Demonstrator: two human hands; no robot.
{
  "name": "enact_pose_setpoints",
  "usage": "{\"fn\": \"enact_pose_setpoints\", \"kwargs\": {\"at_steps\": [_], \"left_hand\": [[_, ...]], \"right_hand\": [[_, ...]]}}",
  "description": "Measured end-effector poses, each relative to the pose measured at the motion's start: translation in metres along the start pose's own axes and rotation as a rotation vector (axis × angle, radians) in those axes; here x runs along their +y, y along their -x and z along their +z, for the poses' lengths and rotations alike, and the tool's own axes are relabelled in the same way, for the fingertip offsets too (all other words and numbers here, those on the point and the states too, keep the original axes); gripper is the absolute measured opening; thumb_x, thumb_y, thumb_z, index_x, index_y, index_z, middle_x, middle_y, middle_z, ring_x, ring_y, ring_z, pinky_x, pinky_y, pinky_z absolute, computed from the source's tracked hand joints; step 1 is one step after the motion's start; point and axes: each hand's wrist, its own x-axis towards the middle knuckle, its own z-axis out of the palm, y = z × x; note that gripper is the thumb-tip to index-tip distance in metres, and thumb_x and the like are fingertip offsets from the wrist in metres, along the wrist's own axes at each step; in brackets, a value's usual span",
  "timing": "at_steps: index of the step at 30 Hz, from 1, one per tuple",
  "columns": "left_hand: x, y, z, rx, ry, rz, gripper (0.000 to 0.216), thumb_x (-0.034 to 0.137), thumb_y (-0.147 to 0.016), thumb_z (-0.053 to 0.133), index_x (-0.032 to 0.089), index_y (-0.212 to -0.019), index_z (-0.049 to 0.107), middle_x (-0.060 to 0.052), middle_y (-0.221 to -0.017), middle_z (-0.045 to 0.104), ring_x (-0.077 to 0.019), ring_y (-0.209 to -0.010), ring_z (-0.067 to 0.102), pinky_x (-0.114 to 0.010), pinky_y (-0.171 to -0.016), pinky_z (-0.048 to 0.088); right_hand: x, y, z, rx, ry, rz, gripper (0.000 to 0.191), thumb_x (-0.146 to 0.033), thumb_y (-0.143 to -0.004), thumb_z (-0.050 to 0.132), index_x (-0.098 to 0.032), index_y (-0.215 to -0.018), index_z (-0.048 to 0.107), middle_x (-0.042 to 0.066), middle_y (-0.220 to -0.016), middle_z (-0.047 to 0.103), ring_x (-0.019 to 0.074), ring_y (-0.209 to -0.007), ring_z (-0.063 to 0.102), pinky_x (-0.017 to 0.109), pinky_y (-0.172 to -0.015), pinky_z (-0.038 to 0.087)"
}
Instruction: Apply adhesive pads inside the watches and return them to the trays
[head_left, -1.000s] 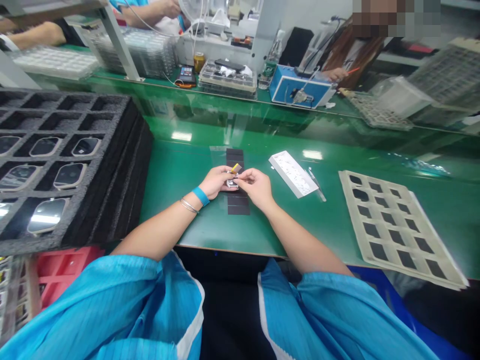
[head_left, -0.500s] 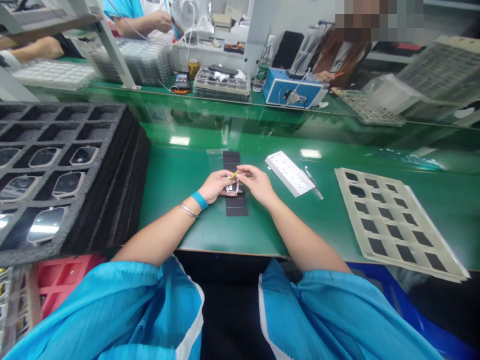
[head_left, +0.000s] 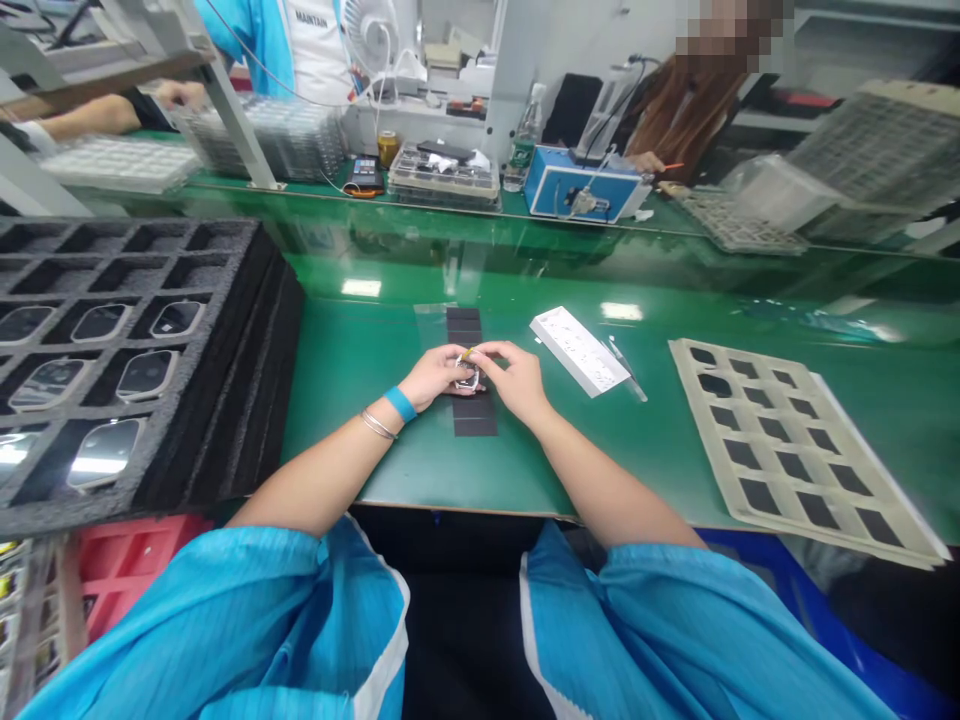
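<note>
My left hand (head_left: 433, 375) and my right hand (head_left: 510, 376) meet over the middle of the green table. Between them they pinch a small silvery frame-like part (head_left: 466, 374) with a thin yellow strip at its top. Both hands have their fingers closed around it. Beneath the hands lies a narrow strip of black rectangular pads (head_left: 471, 412) on clear film. A blue band and a thin bracelet sit on my left wrist.
A black foam tray (head_left: 225, 300) with several glossy rounded parts stands at the left. A white flat box (head_left: 579, 350) and tweezers (head_left: 624, 367) lie right of my hands. A beige tray (head_left: 801, 450) with dark pockets lies far right. Other people work across the bench.
My hands have drawn closer together over the small part, and the yellow strip now shows less. The view has shifted slightly.
</note>
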Motion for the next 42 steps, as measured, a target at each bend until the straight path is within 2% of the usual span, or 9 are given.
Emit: {"fn": "enact_pose_setpoints", "kwargs": {"at_steps": [5,9,15,19,21,25,28,35,42], "left_hand": [[0.006,0.002,0.001,0.064,0.020,-0.026,0.017,0.000,-0.074,0.058,0.012,-0.087,0.060,-0.001,-0.064,0.067,-0.0142,-0.057,0.068,-0.021,-0.053,0.056],[0.009,0.000,-0.005,0.025,0.225,-0.099,0.026,0.000,-0.073,0.053,0.010,-0.093,0.067,-0.005,-0.075,0.070,-0.0131,-0.065,0.068,-0.029,-0.070,0.060],[0.006,-0.005,-0.013,0.015,0.355,-0.063,0.021,0.006,-0.080,0.058,0.010,-0.099,0.067,-0.006,-0.080,0.069,-0.0126,-0.070,0.067,-0.031,-0.078,0.058],[0.000,-0.008,-0.017,-0.047,0.304,0.027,0.034,0.006,-0.073,0.074,0.013,-0.106,0.066,-0.005,-0.092,0.071,-0.0114,-0.077,0.068,-0.030,-0.083,0.056],[-0.002,-0.008,-0.019,-0.068,0.283,0.048,0.043,0.008,-0.067,0.080,0.013,-0.107,0.067,-0.007,-0.099,0.072,-0.0137,-0.084,0.069,-0.030,-0.084,0.056],[-0.005,-0.005,-0.017,-0.073,0.233,0.078,0.053,0.021,-0.054,0.092,0.013,-0.103,0.071,-0.010,-0.098,0.074,-0.0160,-0.082,0.070,-0.028,-0.077,0.056],[-0.007,-0.003,-0.013,-0.122,0.164,0.103,0.059,0.034,-0.050,0.094,0.011,-0.100,0.072,-0.013,-0.096,0.074,-0.0185,-0.082,0.070,-0.027,-0.073,0.055],[-0.009,-0.001,-0.009,-0.250,-0.070,0.200,0.050,0.042,-0.058,0.090,0.012,-0.094,0.075,-0.013,-0.093,0.075,-0.0223,-0.088,0.071,-0.031,-0.086,0.053],[-0.007,0.000,-0.012,-0.209,-0.217,0.220,0.042,0.041,-0.066,0.084,0.015,-0.098,0.075,-0.012,-0.099,0.075,-0.0240,-0.091,0.070,-0.034,-0.087,0.054]], "right_hand": [[-0.002,0.002,0.001,-0.016,0.220,-0.143,0.011,-0.029,-0.087,0.067,-0.023,-0.087,0.077,0.003,-0.086,0.076,0.0192,-0.082,0.068,0.034,-0.084,0.050],[0.002,0.001,0.001,-0.092,0.352,-0.234,0.012,-0.026,-0.089,0.066,-0.024,-0.091,0.078,0.005,-0.095,0.077,0.0212,-0.089,0.066,0.038,-0.088,0.047],[0.006,-0.001,0.000,-0.187,0.287,-0.272,0.015,-0.029,-0.092,0.061,-0.027,-0.094,0.076,0.006,-0.108,0.073,0.0246,-0.101,0.059,0.046,-0.097,0.046],[0.009,0.000,0.002,-0.087,0.150,-0.179,0.014,-0.031,-0.086,0.066,-0.024,-0.096,0.073,0.009,-0.114,0.064,0.0248,-0.113,0.056,0.049,-0.103,0.046],[0.012,0.000,0.003,-0.093,-0.014,-0.049,0.030,-0.035,-0.081,0.069,-0.023,-0.109,0.068,0.011,-0.123,0.058,0.0241,-0.116,0.056,0.045,-0.099,0.050],[0.017,0.000,0.005,-0.281,-0.427,0.262,0.065,-0.042,-0.073,0.075,-0.022,-0.131,0.054,0.013,-0.127,0.060,0.0236,-0.113,0.062,0.043,-0.096,0.053],[0.017,0.001,0.003,-0.410,-0.589,0.396,0.070,-0.042,-0.073,0.078,-0.021,-0.134,0.051,0.011,-0.120,0.066,0.0224,-0.108,0.065,0.044,-0.098,0.052],[0.012,0.004,-0.004,-0.538,-0.590,0.297,0.068,-0.033,-0.067,0.085,-0.020,-0.128,0.056,0.012,-0.128,0.064,0.0241,-0.116,0.063,0.043,-0.104,0.049],[0.012,0.007,0.000,-0.495,-0.497,0.221,0.057,-0.044,-0.077,0.077,-0.019,-0.125,0.059,0.011,-0.121,0.067,0.0238,-0.109,0.066,0.040,-0.097,0.052]]}}
